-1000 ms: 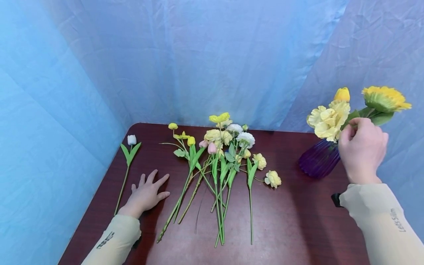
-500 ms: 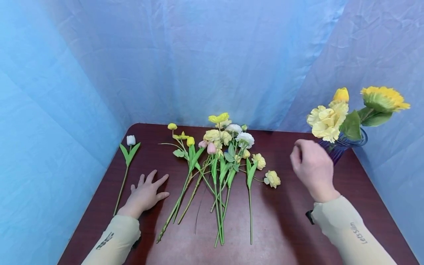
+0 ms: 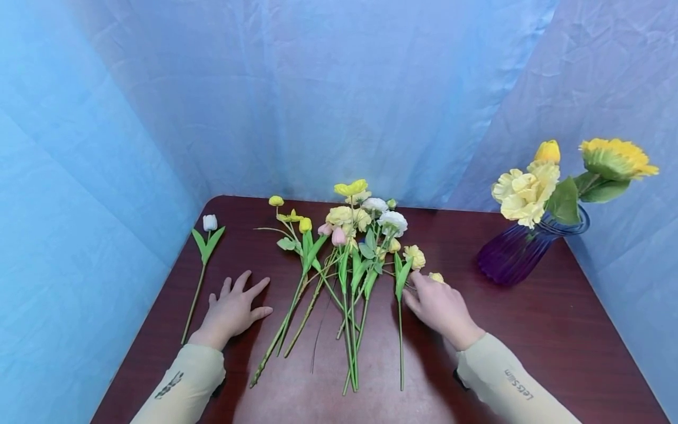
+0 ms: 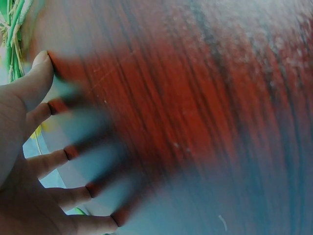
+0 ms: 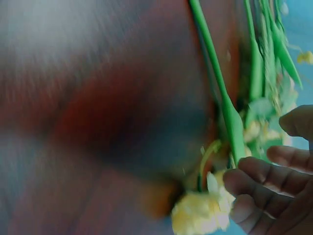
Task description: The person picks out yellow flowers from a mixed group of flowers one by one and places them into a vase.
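Note:
My left hand rests on the table with its fingers spread, holding nothing. To its left lies a white tulip with a green stem. On the right, my right hand hovers beside the rightmost leafy stem of the flower pile, covering most of a pale yellow bloom. In the right wrist view its fingers are loosely bent with nothing in them, close to a green leaf and a yellow bloom. Pink tulips, white blooms and several yellow flowers make up the pile.
A purple-blue ribbed glass vase stands at the back right, holding a yellow tulip, a pale yellow bloom and a sunflower-like bloom. Light blue curtains hang behind and beside the dark red-brown table.
My right hand has left the flowers at the vase and moved left and down to the pile's right side, its fingers loosening. My left hand stays in place.

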`<control>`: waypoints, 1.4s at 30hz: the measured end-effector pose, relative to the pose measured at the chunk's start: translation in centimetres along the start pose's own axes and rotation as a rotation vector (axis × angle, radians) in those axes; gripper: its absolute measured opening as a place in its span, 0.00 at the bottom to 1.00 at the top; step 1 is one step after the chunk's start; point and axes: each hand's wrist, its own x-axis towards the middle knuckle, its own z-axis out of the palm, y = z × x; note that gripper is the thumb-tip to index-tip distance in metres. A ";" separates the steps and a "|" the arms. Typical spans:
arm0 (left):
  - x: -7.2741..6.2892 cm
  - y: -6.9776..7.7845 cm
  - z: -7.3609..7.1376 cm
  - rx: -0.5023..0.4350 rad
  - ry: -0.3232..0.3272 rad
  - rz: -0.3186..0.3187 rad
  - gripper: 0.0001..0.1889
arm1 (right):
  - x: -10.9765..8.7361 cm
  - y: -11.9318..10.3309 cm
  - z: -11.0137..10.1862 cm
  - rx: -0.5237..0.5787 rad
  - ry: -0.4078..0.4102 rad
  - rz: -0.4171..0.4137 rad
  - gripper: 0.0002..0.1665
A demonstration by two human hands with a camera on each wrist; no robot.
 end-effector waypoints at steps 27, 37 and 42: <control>-0.1 0.0 0.0 -0.009 0.015 0.009 0.38 | -0.4 -1.2 3.1 0.124 -0.205 0.278 0.14; 0.1 0.0 0.0 -0.007 0.013 0.006 0.38 | -0.6 -0.6 3.1 0.176 -0.086 0.285 0.11; 0.1 -0.1 0.1 -0.011 0.012 0.002 0.38 | -1.0 -0.2 2.3 0.205 -0.027 0.309 0.11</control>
